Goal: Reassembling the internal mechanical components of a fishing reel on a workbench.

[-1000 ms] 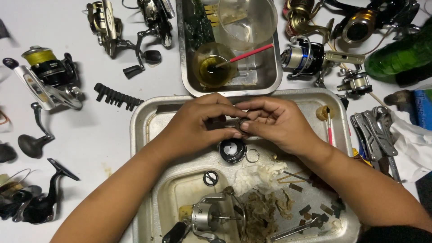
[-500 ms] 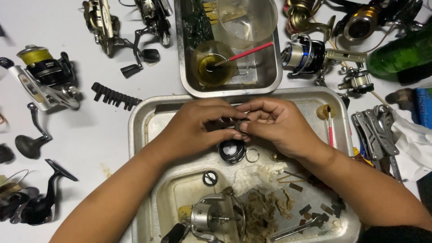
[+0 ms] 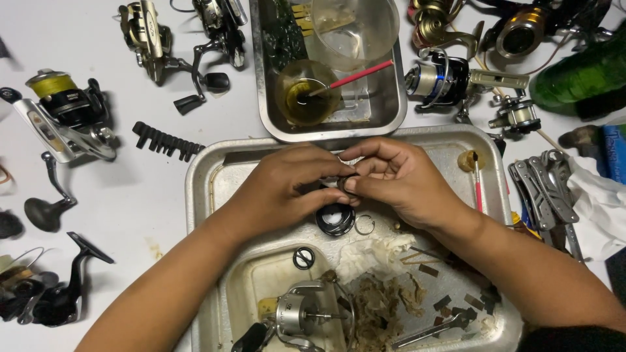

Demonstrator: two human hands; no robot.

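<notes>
I am pinching a small dark reel part between my left hand and right hand, both grips clamped on it. Just below the grip, a black ring is lying in the metal tray.

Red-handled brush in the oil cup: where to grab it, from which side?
Grip the red-handled brush by its bare upper shaft, coming from the right and above. It leans up and right out of the oil cup with the bristle end sunk inside; both hands are busy below.
</notes>
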